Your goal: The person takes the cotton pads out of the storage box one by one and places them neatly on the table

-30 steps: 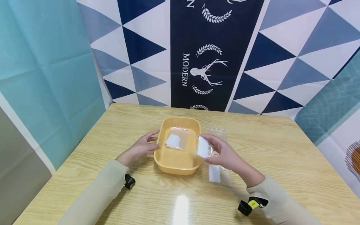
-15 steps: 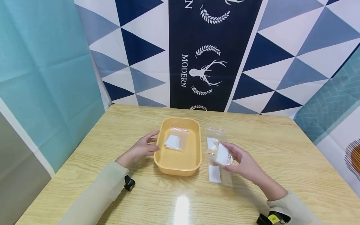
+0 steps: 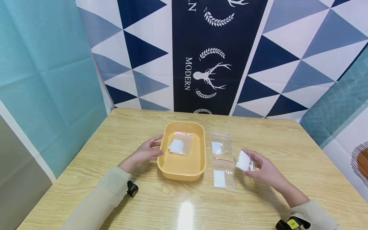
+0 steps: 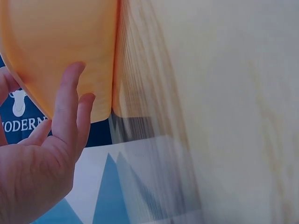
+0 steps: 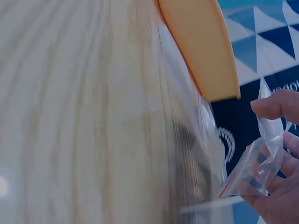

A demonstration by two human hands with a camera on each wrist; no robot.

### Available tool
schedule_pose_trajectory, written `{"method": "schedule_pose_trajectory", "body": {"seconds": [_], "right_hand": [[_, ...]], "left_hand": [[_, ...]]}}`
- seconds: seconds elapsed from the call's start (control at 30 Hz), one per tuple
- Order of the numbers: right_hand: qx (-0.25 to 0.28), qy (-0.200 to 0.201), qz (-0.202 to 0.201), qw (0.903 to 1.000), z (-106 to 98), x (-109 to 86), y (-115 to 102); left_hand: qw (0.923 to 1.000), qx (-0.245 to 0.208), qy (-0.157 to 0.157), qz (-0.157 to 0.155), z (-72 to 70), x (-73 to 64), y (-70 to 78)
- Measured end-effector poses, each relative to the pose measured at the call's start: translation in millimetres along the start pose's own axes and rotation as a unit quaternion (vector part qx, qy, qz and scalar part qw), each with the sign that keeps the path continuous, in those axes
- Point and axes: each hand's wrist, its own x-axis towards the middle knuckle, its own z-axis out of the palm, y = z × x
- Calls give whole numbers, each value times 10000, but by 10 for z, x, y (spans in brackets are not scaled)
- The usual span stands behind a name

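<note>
A yellow plastic basin (image 3: 184, 166) stands mid-table, holding a clear zip bag (image 3: 184, 145) with white pieces inside. My left hand (image 3: 145, 151) is at its left side, a digit over the rim and other fingers along the outer wall. The left wrist view shows extended fingers (image 4: 65, 107) against the basin (image 4: 93, 42). Right of the basin, my right hand (image 3: 265, 169) pinches a clear zip bag (image 3: 243, 160) containing a white piece, above the table. In the right wrist view, the thumb (image 5: 275, 105) presses this bag (image 5: 271, 135), its red-lined edge hanging free.
Two more clear zip bags with white pieces lie between the basin and my right hand, the far bag (image 3: 221, 145) behind the near bag (image 3: 222, 174). The wooden table (image 3: 138, 204) ends at a patterned cloth (image 3: 207, 73) behind and a teal cloth (image 3: 54, 64) at left.
My right hand has moved right, away from the basin's right rim, carrying the zip bag past the two on the table. My left hand stays at the basin.
</note>
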Motion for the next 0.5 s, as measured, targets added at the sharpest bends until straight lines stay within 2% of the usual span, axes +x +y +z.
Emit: {"method": "schedule_pose_trajectory", "body": {"seconds": [0.27,0.5], "right_hand": [[-135,-87,523,9985,-183,92,142],[-255,-131,575,9979,-314,247,290]], "left_hand": [[10000,14,3,-14,8,-6,9],[10000,15,64,-45,10,-2,10]]}}
